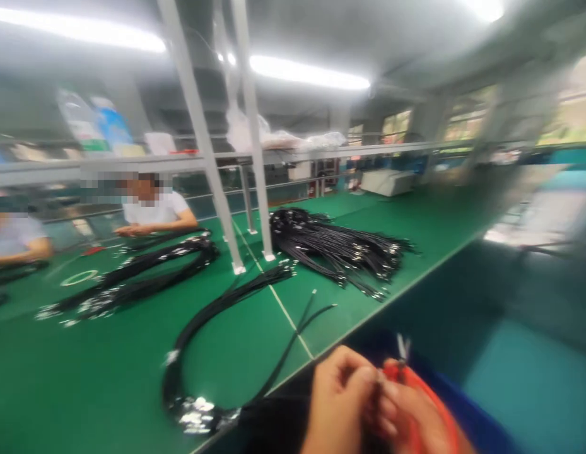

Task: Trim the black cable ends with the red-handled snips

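My left hand (342, 397) is closed in a pinch in front of the bench edge. A thin black cable (286, 398) runs from the bench to this hand; its end is mostly hidden by my fingers. Against it, my right hand (413, 410) is wrapped round red-handled scissors (437, 394), whose blades point up and stand slightly apart. The fingertips of both hands meet. Left of them, a curved bundle of black cables (179, 353) lies on the green bench top (108, 384), with shiny wrapping at its near end.
A large pile of black cables (330, 243) with shiny ends lies farther back. More bundles (146, 271) are at left, near two seated co-workers (155, 208). White posts (255, 132) carry a shelf (155, 165) with bottles and plastic bags. A dark blue surface (482, 410) is below my right hand.
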Action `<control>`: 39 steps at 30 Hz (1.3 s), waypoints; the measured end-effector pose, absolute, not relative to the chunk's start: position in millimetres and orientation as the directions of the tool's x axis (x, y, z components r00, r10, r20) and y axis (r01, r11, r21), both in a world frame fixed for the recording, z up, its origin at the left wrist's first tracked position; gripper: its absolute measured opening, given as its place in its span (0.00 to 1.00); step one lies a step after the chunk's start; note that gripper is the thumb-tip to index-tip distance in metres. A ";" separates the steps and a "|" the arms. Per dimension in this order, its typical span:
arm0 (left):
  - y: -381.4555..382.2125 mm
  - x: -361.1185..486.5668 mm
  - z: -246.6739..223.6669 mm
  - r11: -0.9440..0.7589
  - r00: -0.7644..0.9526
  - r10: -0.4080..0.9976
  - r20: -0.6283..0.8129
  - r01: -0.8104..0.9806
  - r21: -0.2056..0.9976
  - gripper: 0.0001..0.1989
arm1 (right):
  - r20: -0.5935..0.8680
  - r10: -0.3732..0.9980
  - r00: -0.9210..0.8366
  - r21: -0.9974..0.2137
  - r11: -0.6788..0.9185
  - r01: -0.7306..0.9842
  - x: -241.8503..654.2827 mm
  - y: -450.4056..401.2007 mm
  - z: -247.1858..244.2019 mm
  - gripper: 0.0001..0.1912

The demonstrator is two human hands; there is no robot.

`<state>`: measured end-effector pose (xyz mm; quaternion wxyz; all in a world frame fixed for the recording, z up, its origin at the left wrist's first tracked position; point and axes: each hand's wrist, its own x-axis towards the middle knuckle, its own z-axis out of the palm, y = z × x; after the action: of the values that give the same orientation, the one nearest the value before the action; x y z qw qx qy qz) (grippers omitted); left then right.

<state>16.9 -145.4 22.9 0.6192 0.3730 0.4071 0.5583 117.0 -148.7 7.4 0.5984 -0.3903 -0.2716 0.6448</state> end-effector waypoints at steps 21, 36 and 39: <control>-139.9 -25.8 33.3 -0.470 0.112 0.863 0.493 0.538 0.699 0.10 | -0.337 0.940 0.046 -0.568 -0.164 -0.807 95.0 -152.4 27.7 0.10; -147.0 -12.1 34.7 -0.037 0.096 0.994 0.046 -0.097 0.995 0.10 | -0.219 0.959 0.181 -0.718 -0.033 -0.696 93.9 -154.5 38.4 0.13; -145.2 -13.1 35.9 0.036 0.096 0.995 -0.024 -0.119 0.992 0.12 | -0.191 0.937 0.293 -0.811 0.018 -0.584 93.8 -154.7 47.9 0.19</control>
<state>-13.1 -145.2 35.9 0.5598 0.4844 0.4522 0.4974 93.8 -154.7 47.9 0.6826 -0.4252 -0.2071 0.5571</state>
